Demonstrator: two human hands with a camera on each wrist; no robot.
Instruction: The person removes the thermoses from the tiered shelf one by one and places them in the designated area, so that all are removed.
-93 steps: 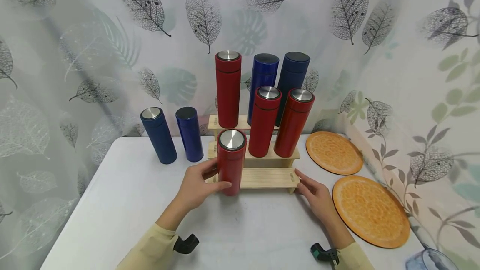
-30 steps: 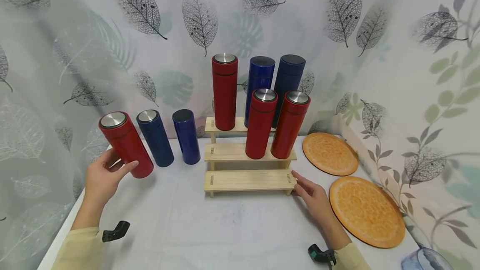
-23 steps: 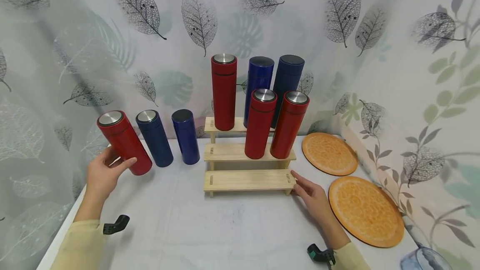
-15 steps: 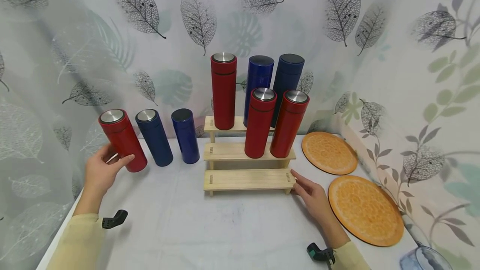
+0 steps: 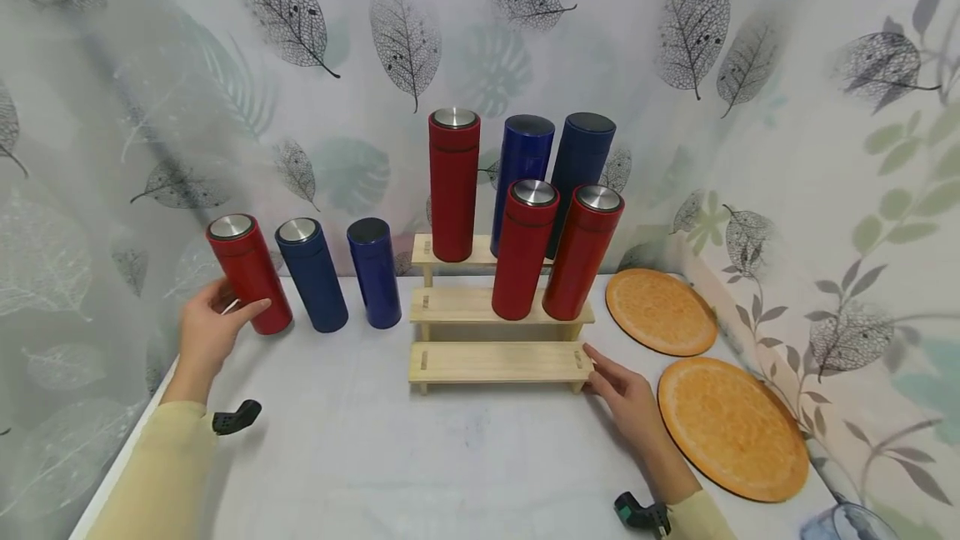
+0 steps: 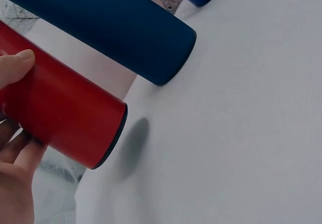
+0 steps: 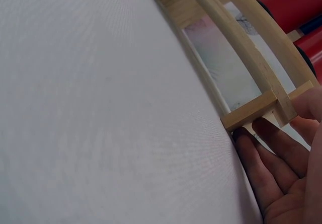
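My left hand (image 5: pixel 204 336) grips a short red thermos (image 5: pixel 251 277) at the far left of the table. In the left wrist view its dark base hangs just over the white cloth, with its shadow a little apart. Beside it stand a dark blue thermos with a silver lid (image 5: pixel 311 277) and a blue one with a black lid (image 5: pixel 375 277). My right hand (image 5: pixel 630 402) holds the right end of the bottom step of a three-step wooden rack (image 5: pixel 498 363); in the right wrist view the fingers (image 7: pixel 282 146) are at the rack's end piece.
Two tall red thermoses (image 5: pixel 525 257) stand on the middle step. A red (image 5: pixel 453 190), a blue (image 5: pixel 522 148) and a dark blue one (image 5: pixel 585 148) stand on the top step. Two round tan mats (image 5: pixel 731 432) and a glass (image 5: pixel 847 523) lie at the right. A leaf-patterned curtain (image 5: pixel 337 90) hangs behind.
My left hand has carried the short red thermos from the rack's front to the far left, beside the dark blue one, then lowered and straightened it. My right hand has stayed at the rack.
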